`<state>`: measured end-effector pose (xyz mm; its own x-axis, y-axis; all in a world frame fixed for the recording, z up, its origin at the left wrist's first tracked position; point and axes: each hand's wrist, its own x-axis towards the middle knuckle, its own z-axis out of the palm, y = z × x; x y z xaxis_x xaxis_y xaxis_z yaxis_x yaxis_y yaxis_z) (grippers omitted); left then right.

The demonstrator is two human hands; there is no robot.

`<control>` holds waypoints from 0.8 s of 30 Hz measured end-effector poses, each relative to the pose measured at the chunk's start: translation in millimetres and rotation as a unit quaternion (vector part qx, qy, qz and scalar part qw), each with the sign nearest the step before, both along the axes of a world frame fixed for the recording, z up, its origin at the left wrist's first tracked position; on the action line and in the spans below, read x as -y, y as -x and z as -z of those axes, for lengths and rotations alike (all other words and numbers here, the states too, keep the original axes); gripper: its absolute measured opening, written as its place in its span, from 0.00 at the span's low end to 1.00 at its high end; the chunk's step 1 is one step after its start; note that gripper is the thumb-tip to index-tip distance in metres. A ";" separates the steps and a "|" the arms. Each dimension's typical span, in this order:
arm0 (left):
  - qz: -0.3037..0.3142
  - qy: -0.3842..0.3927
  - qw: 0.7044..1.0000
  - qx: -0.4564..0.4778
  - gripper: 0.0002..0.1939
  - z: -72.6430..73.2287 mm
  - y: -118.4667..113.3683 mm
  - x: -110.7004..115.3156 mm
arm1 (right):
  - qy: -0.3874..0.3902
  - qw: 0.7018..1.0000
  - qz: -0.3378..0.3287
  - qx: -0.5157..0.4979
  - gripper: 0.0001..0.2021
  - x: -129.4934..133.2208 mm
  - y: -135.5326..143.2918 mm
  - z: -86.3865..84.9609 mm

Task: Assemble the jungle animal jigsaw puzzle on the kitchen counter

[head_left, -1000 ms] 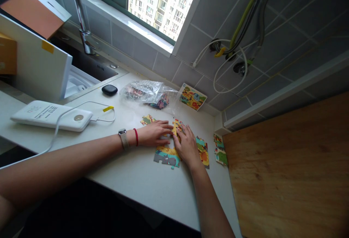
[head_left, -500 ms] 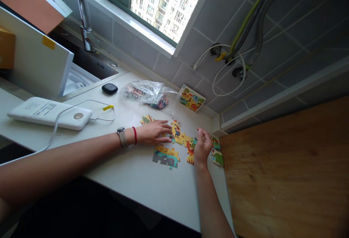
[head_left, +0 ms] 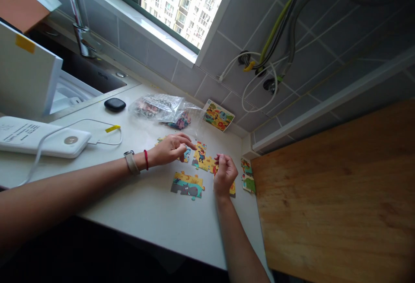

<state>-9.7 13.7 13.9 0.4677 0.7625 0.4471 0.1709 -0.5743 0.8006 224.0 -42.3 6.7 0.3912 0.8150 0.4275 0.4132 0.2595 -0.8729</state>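
Yellow puzzle section (head_left: 201, 157) with a small figure: flat on the white counter (head_left: 194, 227), between your two hands. Hippo section (head_left: 188, 186) lies nearer you, apart from it. Your left hand (head_left: 170, 149): fingers loosely parted, index stretched toward the yellow section's edge, other fingers bent over a bluish piece (head_left: 187, 155); contact unclear. Your right hand (head_left: 226, 175): fingers curled in to the thumb, above the lion section (head_left: 232, 190), partly covering it; cannot tell whether anything is pinched inside. Farther right, green pieces (head_left: 248, 177) beside the wooden board (head_left: 333, 188). Beyond: clear plastic bag (head_left: 168, 109) of pieces, picture card (head_left: 218, 115) leaning on the tiled wall (head_left: 191, 77). Left: black case (head_left: 115, 104), white power bank (head_left: 42, 138).
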 end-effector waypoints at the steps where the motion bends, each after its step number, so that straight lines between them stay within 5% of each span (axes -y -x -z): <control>1: -0.004 0.021 1.000 0.003 0.20 -0.4 0.3 0.5 | -0.006 1.000 0.001 -0.013 0.20 -0.3 -0.6 0.8; 9: -0.054 0.033 0.998 0.004 0.24 0.4 -0.5 -0.5 | -0.034 0.999 0.007 0.035 0.19 -2.6 -14.7 -8.8; 13: -0.046 -0.027 0.998 -0.012 0.27 4.1 -2.9 -0.3 | -0.101 0.974 0.131 0.153 0.18 -14.3 -62.3 -19.7; 16: -0.021 -0.062 0.997 -0.039 0.27 5.6 -4.0 0.4 | -0.026 0.950 0.202 0.238 0.16 -24.4 -102.9 -14.1; 24: 0.033 -0.057 0.997 -0.044 0.33 4.0 -4.6 2.9 | 0.221 0.885 0.179 0.370 0.23 -36.4 -153.1 12.5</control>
<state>-5.0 10.8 9.9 0.5564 0.6749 0.4847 0.1961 -0.6736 0.7126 377.1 -5.9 -5.9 0.4046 0.8470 0.3449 0.9002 -0.3024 -0.3133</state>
